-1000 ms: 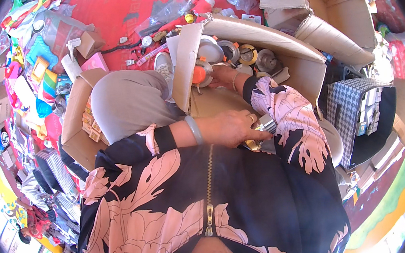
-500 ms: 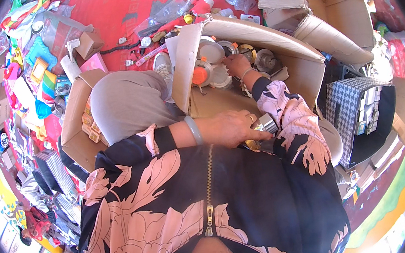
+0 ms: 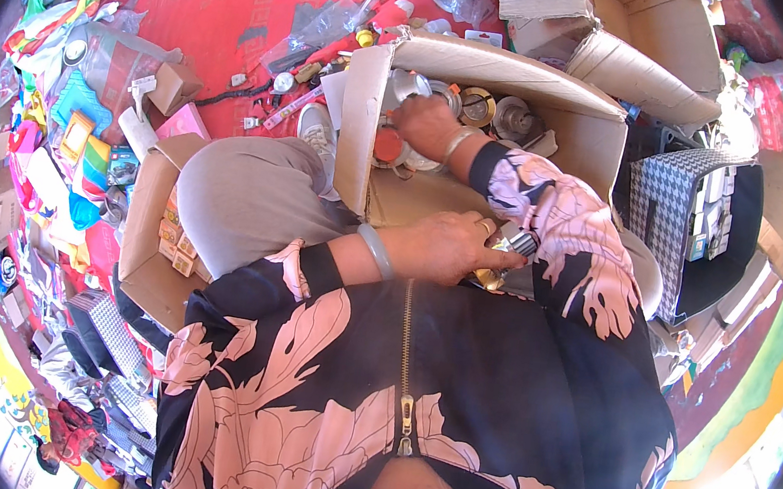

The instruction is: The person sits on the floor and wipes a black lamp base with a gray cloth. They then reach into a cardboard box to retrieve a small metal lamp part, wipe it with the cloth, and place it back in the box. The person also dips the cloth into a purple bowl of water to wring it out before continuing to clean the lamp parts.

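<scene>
My left hand (image 3: 444, 248), with a pale bangle on its wrist, is closed around shiny silver-and-gold metal fittings (image 3: 519, 241) in front of my body. Most of their shape lies under my fingers. My right hand (image 3: 427, 125) reaches into the open cardboard box (image 3: 503, 67) between my knees. Its fingers are closed at a round silver-and-white light fitting (image 3: 408, 86), which they partly cover. Below that hand, a round fitting with an orange-red face (image 3: 387, 146) shows in part. A gold-rimmed round fitting (image 3: 477, 106) and a silver one (image 3: 516, 120) lie farther right in the box.
A second cardboard box (image 3: 152, 208) with small packets stands by my left knee. To the right is a black-and-white checked bin (image 3: 672, 194) holding small boxes. Another opened carton (image 3: 647, 32) is at the far right. Clothes, bags and loose goods cover the red sheet (image 3: 216, 2) at left.
My right hand has moved left inside the box, over the white round fittings. The white disc there now shows a tilted silver side. My left hand has stayed in place.
</scene>
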`<state>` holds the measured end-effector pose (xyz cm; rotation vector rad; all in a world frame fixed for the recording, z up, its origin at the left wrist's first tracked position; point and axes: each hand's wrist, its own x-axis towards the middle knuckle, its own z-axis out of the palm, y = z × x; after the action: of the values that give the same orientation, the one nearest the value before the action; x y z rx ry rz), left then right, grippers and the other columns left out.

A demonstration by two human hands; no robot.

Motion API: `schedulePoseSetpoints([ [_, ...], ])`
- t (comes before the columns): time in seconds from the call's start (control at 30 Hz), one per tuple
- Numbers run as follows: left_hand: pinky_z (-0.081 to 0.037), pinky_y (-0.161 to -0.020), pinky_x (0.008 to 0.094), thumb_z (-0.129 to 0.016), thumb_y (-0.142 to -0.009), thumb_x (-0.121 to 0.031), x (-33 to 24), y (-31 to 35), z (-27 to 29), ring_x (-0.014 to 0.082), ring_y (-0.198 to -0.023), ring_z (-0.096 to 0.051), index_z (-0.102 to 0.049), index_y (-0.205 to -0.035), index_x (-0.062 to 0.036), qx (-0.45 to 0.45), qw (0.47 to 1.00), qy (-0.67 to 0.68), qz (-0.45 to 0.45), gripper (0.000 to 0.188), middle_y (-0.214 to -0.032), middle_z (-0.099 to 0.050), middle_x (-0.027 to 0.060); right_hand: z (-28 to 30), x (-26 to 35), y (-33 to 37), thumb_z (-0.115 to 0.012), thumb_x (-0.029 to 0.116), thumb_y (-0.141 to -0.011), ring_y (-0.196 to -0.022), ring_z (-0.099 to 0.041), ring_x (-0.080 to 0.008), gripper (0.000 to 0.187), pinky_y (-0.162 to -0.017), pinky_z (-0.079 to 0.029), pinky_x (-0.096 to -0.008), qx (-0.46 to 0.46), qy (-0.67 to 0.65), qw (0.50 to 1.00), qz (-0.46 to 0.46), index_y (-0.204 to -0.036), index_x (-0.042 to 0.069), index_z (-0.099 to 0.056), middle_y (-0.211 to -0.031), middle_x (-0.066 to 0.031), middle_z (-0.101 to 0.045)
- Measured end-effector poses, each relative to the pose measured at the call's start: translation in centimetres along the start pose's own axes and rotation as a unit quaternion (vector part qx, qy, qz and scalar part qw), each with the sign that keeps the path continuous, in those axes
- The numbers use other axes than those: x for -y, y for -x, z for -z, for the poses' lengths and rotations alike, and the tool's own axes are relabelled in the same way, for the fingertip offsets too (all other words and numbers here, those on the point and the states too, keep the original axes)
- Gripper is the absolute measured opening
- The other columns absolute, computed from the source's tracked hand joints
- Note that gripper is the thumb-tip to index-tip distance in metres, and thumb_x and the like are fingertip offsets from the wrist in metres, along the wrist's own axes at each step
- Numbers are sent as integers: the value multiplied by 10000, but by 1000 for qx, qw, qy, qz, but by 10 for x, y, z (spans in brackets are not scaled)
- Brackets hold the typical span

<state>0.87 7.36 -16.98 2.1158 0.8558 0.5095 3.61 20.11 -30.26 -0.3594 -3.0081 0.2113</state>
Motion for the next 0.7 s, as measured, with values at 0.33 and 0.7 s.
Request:
schedulePoseSetpoints([
  [0.33,-471,-694,403,-585,-730,-99,0,1,-1,307,-849,-555,-457,-1270,-307,12,1000,-9,13,592,-910,-541,147,-17,-19,5,-549,82,-722,-829,-598,-306,241,-759,-481,-389,-137,-223,940,-218,-954,93,-614,-866,-150,-616],
  [0.7,-461,-732,415,-593,-722,-72,-1,-1,1,321,-892,-551,-459,-1267,-287,31,999,7,11,601,-953,-552,158,-82,-39,4,-494,181,-749,-906,-582,-371,233,-804,-459,-430,102,-334,875,-335,-903,81,-637,-940,-224,-614],
])
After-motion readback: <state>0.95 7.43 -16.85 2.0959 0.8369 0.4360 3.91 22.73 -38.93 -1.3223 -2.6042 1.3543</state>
